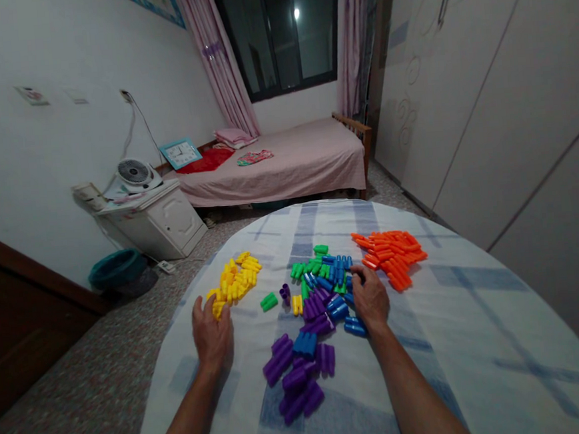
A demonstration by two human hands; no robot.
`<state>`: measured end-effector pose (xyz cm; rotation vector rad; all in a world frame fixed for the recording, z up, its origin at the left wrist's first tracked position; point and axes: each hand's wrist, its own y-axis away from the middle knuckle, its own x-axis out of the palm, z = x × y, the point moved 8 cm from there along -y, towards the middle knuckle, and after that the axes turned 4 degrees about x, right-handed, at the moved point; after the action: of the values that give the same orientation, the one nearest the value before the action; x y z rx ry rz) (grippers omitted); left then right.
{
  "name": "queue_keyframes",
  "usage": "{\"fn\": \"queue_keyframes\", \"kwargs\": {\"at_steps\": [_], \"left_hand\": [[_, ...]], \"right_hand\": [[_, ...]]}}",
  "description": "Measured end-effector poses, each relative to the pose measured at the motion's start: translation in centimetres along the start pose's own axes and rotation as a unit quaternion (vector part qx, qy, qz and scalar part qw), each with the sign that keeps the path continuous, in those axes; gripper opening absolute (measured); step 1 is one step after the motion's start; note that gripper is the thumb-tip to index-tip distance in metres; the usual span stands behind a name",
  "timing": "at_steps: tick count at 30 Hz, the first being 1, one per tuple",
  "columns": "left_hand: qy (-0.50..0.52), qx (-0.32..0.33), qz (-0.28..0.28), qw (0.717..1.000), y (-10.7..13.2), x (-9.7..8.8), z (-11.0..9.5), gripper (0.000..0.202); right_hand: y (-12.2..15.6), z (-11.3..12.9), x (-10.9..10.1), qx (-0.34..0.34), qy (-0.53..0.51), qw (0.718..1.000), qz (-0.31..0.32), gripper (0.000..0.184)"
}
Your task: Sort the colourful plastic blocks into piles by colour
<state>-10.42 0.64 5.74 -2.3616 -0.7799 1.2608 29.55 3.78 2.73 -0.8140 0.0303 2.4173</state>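
My left hand [212, 333] is at the near end of a pile of yellow plastic toy blocks [239, 281], its thumb and fingers closed around a yellow block [218, 309]. At the right side of the mixed pile, my right hand [371, 297] has its fingers curled down beside the blue blocks [339, 307]; what lies under the fingertips is hidden. Green blocks [313, 267] and purple blocks [316, 305] mix with the blue ones. A lone green block [269, 301] and a yellow block [297, 304] lie between my hands. More purple blocks [295, 384] are heaped nearer me, with a blue block [305, 345] on top.
Orange blocks [393, 255] form a separate pile right of my right hand. A checked cloth covers the round table [479, 336]. Beyond stand a bed [295, 163], a white cabinet [169, 220] with a fan [136, 173], and a bin [118, 269]. A wardrobe [500, 93] lines the right.
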Motion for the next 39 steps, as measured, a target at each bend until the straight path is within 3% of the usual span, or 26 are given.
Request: {"fn": "queue_keyframes", "kwargs": {"at_steps": [2,3,5,7,9,12,18,25,30,34,39], "left_hand": [[-0.004,0.056,-0.006,0.998,0.3,-0.4,-2.9,0.033],[0.013,0.099,0.02,0.995,0.6,0.0,-4.7,0.03],[0.063,0.193,0.133,0.97,1.8,2.0,-8.7,0.025],[0.087,0.273,0.259,0.923,3.5,4.4,-12.3,0.024],[0.078,0.312,0.32,0.891,4.6,6.3,-14.6,0.025],[0.038,0.305,0.343,0.887,4.3,8.2,-15.7,0.028],[-0.023,0.254,0.419,0.871,3.8,10.0,-14.6,0.052],[-0.004,0.205,0.396,0.895,3.5,10.6,-14.1,0.058],[-0.021,0.21,0.365,0.907,3.3,8.6,-13.9,0.054],[-0.053,0.216,0.275,0.935,1.0,5.5,-12.3,0.04],[-0.138,0.198,0.121,0.963,-4.6,3.1,-8.1,0.036]], "right_hand": [[0.0,0.1,0.0,-0.002,0.001,1.0,0.001,0.031],[0.0,0.1,0.0,-0.001,0.001,1.0,0.001,0.031],[0.1,0.2,-0.1,0.001,0.001,1.0,0.001,0.032],[0.1,0.2,-0.2,0.002,0.0,1.0,-0.001,0.033],[0.0,0.2,-0.2,0.001,0.001,1.0,0.0,0.034],[0.0,0.2,-0.2,-0.003,0.0,1.0,-0.001,0.033],[0.1,0.2,-0.2,0.0,-0.006,1.0,-0.001,0.032],[0.1,0.3,-0.2,0.001,-0.003,1.0,0.001,0.031],[0.1,0.2,-0.2,-0.003,-0.004,1.0,0.002,0.032],[0.0,0.1,-0.1,-0.005,-0.006,1.0,-0.001,0.033],[0.1,0.2,-0.2,-0.01,-0.002,1.0,-0.004,0.033]]}}
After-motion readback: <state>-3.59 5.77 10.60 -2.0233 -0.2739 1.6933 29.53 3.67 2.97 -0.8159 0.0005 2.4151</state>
